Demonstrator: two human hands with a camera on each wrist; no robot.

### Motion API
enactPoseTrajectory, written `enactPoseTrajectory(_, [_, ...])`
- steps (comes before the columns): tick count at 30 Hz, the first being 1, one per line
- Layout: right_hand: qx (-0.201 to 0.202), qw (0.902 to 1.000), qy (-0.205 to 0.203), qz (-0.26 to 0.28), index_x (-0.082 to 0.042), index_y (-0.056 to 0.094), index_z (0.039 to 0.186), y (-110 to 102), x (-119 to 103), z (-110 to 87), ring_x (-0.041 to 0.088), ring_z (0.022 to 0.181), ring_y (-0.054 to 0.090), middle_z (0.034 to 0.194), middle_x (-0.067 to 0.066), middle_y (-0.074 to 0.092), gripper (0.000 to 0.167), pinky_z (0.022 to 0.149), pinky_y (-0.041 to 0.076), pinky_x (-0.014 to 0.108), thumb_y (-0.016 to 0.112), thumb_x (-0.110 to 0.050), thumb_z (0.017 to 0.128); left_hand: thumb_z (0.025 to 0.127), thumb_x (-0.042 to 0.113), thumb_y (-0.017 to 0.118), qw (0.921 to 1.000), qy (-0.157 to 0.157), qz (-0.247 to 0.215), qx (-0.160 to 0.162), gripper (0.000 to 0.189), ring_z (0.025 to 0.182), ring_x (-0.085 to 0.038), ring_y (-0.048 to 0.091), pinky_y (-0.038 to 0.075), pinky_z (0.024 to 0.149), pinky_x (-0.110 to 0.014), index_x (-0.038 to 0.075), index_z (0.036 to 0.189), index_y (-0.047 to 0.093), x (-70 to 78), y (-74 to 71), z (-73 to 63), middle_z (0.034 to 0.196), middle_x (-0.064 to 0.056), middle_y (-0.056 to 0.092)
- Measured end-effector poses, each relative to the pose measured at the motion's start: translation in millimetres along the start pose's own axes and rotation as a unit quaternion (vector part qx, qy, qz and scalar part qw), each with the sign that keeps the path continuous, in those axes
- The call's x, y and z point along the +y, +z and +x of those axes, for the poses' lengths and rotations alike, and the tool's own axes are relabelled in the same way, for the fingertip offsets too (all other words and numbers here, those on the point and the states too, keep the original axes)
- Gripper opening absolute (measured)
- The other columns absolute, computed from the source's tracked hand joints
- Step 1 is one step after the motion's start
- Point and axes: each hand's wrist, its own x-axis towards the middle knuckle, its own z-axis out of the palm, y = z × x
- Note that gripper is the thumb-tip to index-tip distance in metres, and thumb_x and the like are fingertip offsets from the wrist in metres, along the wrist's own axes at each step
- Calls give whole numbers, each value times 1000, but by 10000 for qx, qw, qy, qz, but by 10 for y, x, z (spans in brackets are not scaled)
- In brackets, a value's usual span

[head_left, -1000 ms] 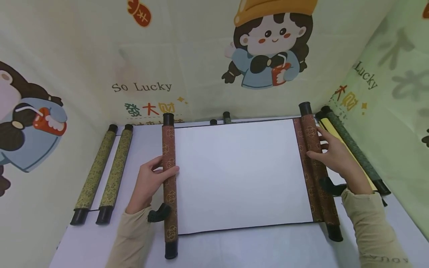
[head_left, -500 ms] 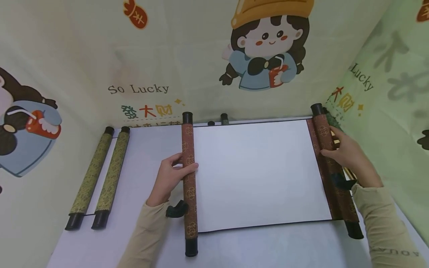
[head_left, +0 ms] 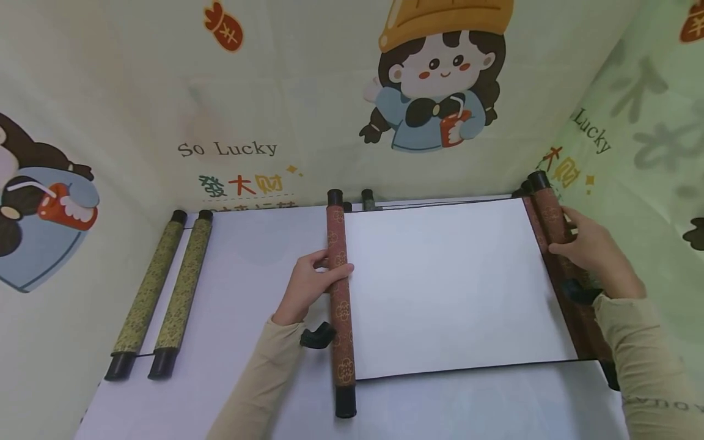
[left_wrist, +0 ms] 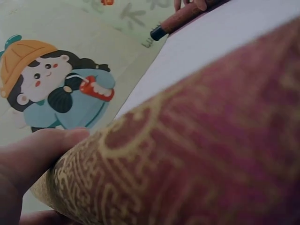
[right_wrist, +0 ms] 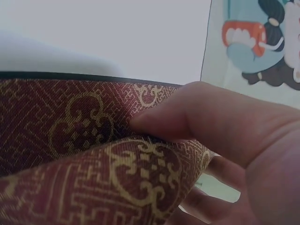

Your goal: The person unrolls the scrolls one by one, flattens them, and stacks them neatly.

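A scroll with a blank white sheet (head_left: 451,293) lies spread between two rolled ends in dark red, gold-patterned cloth with black knobs. My left hand (head_left: 315,286) grips the left roll (head_left: 342,311), thumb over the top and fingers around its outer side. At the other end, my right hand (head_left: 602,253) holds the right roll (head_left: 552,214) the same way. In the right wrist view, the right thumb (right_wrist: 173,115) presses where the roll meets the flat red border (right_wrist: 79,117). The left wrist view shows the left roll's patterned cloth (left_wrist: 197,140) close up.
Two green patterned scroll rolls (head_left: 184,281), with black ends and joined by cord, lie at the table's left. Dark knobs of another scroll (head_left: 368,197) show behind the white sheet. A printed cloth wall (head_left: 308,91) stands behind the white table (head_left: 264,379).
Both hands have moved to the right with the scroll. The left roll has shifted farther than the right, and the white span looks narrower. The right roll now covers most of the green scroll there.
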Motion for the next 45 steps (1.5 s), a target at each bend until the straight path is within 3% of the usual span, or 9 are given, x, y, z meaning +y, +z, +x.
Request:
enactPoseTrajectory(5, [-103, 9997, 158, -159, 14, 5, 151, -72, 126, 64, 64, 114, 39, 132, 52, 32, 89, 92, 37, 71, 64, -4, 87, 80, 30, 83, 9999, 6, -98, -131, 59, 73, -15, 69, 59, 67, -31, 7, 130, 63, -37, 176, 120, 100, -12, 66])
enactPoseTrajectory(10, [-80, 9994, 257, -208, 14, 6, 151, -99, 228, 97, 65, 115, 37, 131, 53, 32, 90, 94, 34, 73, 65, -3, 85, 80, 35, 82, 9998, -55, 118, -173, 59, 75, -15, 69, 59, 67, -30, 5, 128, 64, -64, 325, 229, 99, -12, 68])
enactPoseTrajectory(21, [-137, 9987, 321, -367, 16, 8, 150, -155, 409, 228, 65, 116, 35, 128, 52, 32, 89, 96, 32, 73, 66, -5, 86, 84, 34, 78, 9979, 61, 612, -207, 57, 74, -20, 70, 59, 65, -33, -3, 124, 62, 39, 535, 377, 99, -17, 71])
enactPoseTrajectory(30, [-20, 9982, 244, -556, 24, 19, 141, -57, 457, 363, 64, 113, 38, 125, 50, 34, 85, 96, 33, 72, 71, -7, 81, 84, 29, 78, 9970, 65, 776, 27, 55, 74, -22, 71, 60, 63, -35, -7, 123, 61, 13, 608, 418, 100, -19, 71])
enactPoseTrajectory(41, [-93, 9967, 604, -528, 26, 23, 135, 51, 477, 485, 58, 104, 43, 118, 46, 38, 80, 88, 39, 69, 71, -9, 82, 83, 21, 74, 9964, 140, 819, 187, 41, 70, -19, 68, 59, 61, -33, -6, 112, 66, -22, 587, 468, 92, -16, 73])
enactPoseTrajectory(45, [-58, 9968, 611, -510, 28, 26, 131, 102, 511, 522, 57, 100, 45, 113, 45, 41, 76, 86, 40, 67, 71, -9, 81, 82, 21, 74, 9940, 203, 1042, 250, 45, 70, -19, 69, 58, 60, -32, -6, 116, 64, -37, 608, 483, 93, -16, 73])
